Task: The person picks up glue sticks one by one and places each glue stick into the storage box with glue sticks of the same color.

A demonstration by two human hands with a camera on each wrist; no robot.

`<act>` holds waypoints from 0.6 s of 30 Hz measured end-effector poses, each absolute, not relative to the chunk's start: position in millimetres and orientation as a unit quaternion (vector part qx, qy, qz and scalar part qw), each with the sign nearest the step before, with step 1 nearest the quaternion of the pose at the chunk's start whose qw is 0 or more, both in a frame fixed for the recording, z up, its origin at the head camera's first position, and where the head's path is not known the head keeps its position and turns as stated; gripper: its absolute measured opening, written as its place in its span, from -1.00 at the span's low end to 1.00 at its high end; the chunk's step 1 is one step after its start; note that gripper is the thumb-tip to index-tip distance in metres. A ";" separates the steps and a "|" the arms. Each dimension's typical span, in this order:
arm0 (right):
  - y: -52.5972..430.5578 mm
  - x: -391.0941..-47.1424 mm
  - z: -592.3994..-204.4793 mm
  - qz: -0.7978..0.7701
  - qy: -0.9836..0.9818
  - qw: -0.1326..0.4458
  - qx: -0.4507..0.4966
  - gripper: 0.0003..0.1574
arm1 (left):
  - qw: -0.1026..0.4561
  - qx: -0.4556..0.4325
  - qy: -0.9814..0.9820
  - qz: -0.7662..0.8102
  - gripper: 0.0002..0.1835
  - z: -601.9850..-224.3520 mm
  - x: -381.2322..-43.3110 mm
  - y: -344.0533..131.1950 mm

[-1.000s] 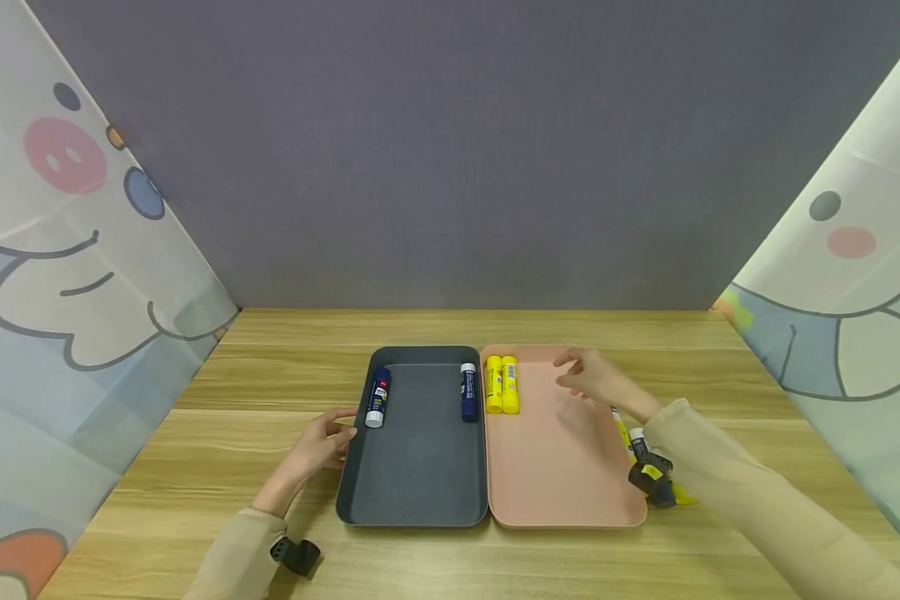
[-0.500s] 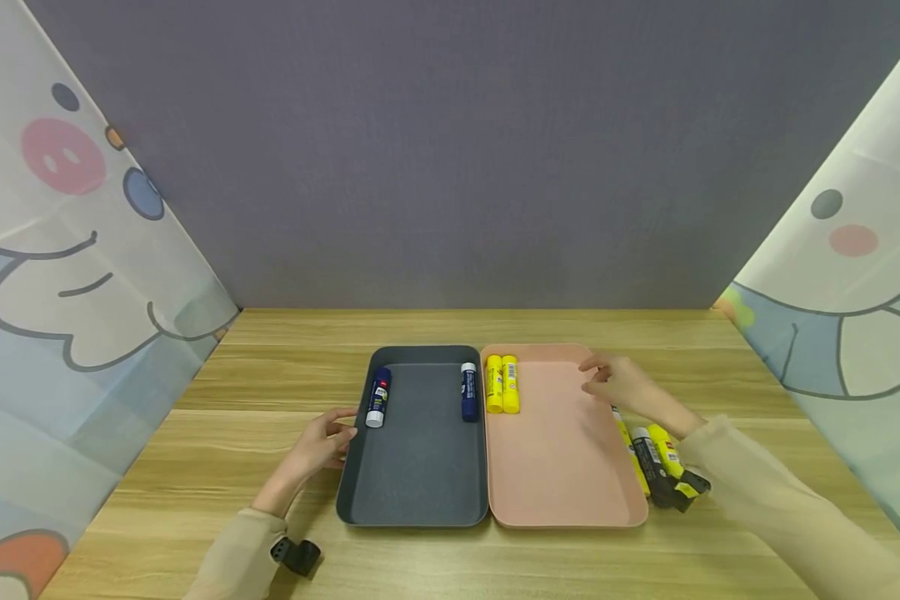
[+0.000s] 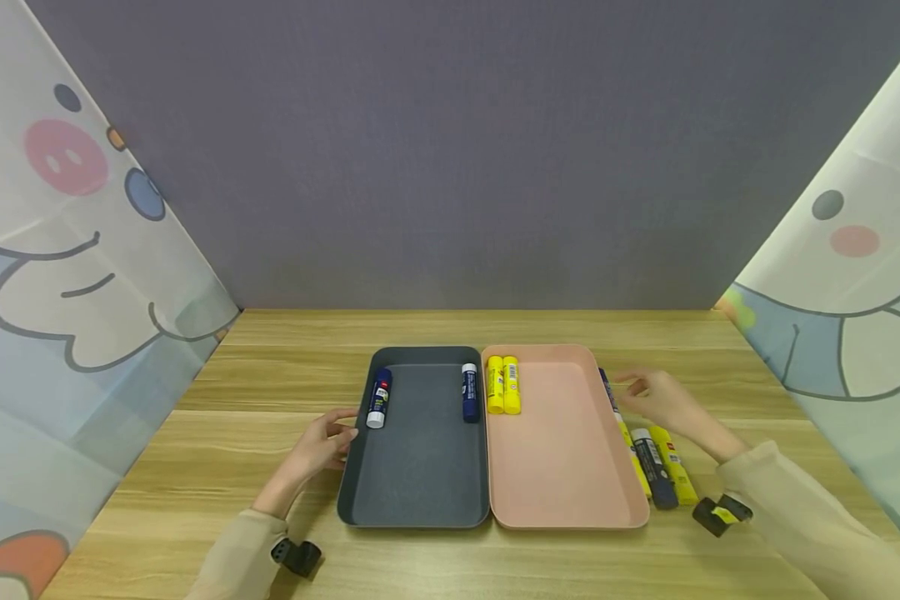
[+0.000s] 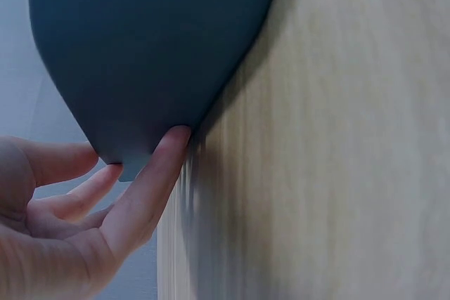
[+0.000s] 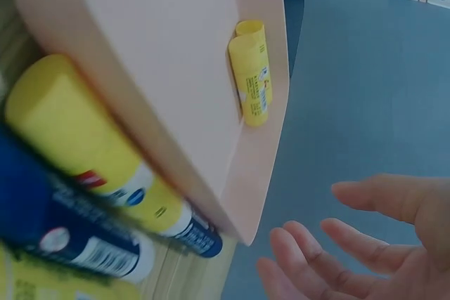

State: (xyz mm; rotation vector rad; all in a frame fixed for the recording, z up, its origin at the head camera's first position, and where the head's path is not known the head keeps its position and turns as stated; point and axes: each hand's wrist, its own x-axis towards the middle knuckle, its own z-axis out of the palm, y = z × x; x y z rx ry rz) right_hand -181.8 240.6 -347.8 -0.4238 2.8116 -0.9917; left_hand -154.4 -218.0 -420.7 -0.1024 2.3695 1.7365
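Observation:
My left hand [image 3: 322,442] touches the left wall of a dark grey tray [image 3: 420,475]; in the left wrist view its fingertips [image 4: 179,135] rest against the outer side. Two navy glue sticks with white ends lie in that tray, one on the left [image 3: 378,398], another along the right wall [image 3: 469,393]. Two yellow glue sticks [image 3: 503,385] lie side by side in the pink tray [image 3: 555,475]. My right hand [image 3: 660,404] hovers just right of the pink tray with nothing in its relaxed fingers, above several yellow and navy glue sticks [image 5: 91,138] on the table.
Both trays stand edge to edge on a wood-grain table [image 3: 270,367]. A grey panel [image 3: 450,167] rises behind it. Cartoon-printed cloths [image 3: 862,267] hang at both sides. The loose glue sticks lie close along the pink tray's right wall.
My right hand has moved right, from over the pink tray to beyond its right wall, uncovering the glue sticks beside it. The left hand and the trays stay put.

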 end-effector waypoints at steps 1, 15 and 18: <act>243.0 -180.8 -348.8 -0.329 0.932 0.062 -0.141 -0.54 | 0.101 -0.035 0.802 0.588 -0.58 -420.8 -154.4 -218.1; 267.6 -169.3 -360.5 -0.297 0.948 0.061 -0.097 -0.50 | 0.098 -0.032 0.804 0.586 -0.59 -419.6 -153.4 -217.7; 270.8 -167.5 -363.1 -0.292 0.950 0.055 -0.095 -0.51 | 0.099 -0.032 0.806 0.583 -0.59 -420.3 -153.9 -218.0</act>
